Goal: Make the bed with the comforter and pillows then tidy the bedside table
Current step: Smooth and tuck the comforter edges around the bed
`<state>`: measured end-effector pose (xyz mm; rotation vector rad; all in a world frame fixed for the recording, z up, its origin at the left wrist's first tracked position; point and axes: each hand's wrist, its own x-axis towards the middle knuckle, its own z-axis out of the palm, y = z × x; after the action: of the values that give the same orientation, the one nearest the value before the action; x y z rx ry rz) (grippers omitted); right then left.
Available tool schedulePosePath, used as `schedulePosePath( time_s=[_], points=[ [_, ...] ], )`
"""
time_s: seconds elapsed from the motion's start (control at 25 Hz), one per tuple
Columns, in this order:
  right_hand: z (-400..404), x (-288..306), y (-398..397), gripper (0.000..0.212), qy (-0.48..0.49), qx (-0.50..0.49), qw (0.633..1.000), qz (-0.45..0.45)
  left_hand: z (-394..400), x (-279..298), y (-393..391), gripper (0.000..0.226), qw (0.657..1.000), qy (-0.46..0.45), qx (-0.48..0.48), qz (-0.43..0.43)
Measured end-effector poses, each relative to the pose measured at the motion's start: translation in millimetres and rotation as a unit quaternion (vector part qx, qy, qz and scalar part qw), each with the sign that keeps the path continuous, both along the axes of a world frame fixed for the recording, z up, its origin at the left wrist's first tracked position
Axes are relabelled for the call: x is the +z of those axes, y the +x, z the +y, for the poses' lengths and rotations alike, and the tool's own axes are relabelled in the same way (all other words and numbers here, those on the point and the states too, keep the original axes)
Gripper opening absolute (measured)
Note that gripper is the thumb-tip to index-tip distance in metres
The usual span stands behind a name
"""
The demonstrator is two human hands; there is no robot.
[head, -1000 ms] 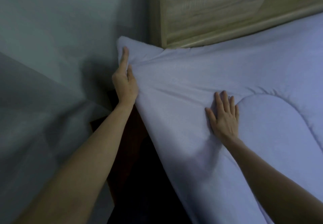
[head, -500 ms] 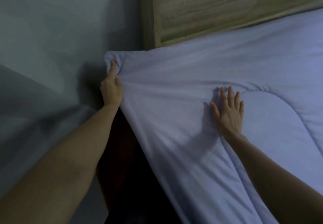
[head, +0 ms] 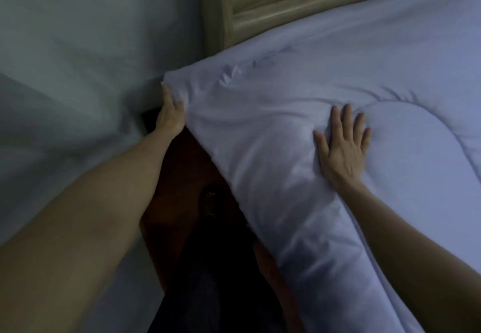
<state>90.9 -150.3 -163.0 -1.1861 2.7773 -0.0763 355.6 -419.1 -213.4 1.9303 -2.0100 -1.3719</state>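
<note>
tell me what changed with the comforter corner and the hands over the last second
The left hand drew the pale lilac quilted comforter corner down and away from the light wooden headboard, still gripping it. The right hand stayed pressed flat on the comforter with fingers spread.

We can't see the left hand's point(head: 170, 114) fingers, tucked under the comforter point(head: 299, 114) corner; comforter runs off right and bottom edges; headboard point(head: 273, 7) cut at top; mattress hidden beneath the cover; dark floor gap point(head: 197, 228) too dim to read; both forearms leave frame; the whole view is slightly blurred.
</note>
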Motion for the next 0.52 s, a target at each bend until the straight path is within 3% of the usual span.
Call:
schedulePosePath(
  time_s=[0.08,0.16,0.24,0.32,0.4,0.52],
  points=[
    [1,0,1,0.071,0.000,0.009,1.000,0.001,10,6,-12,0.065,0.998,-0.015,-0.002,-0.061],
    [0,0,9,0.071,0.002,0.033,0.999,-0.006,28,18,-36,0.063,0.985,-0.115,-0.104,-0.078],
    [1,-2,26,0.070,0.005,0.080,0.997,-0.001,51,33,-70,0.059,0.934,-0.232,-0.272,-0.010],
    [4,-9,52,0.070,0.010,0.143,0.989,0.016,67,36,-100,0.056,0.855,-0.297,-0.424,0.036],
    [14,-18,75,0.067,0.013,0.196,0.980,0.030,71,35,-117,0.054,0.815,-0.291,-0.501,0.030],
    [36,-32,103,0.057,0.017,0.285,0.958,0.036,66,34,-124,0.055,0.823,-0.258,-0.507,-0.011]
  ],
)
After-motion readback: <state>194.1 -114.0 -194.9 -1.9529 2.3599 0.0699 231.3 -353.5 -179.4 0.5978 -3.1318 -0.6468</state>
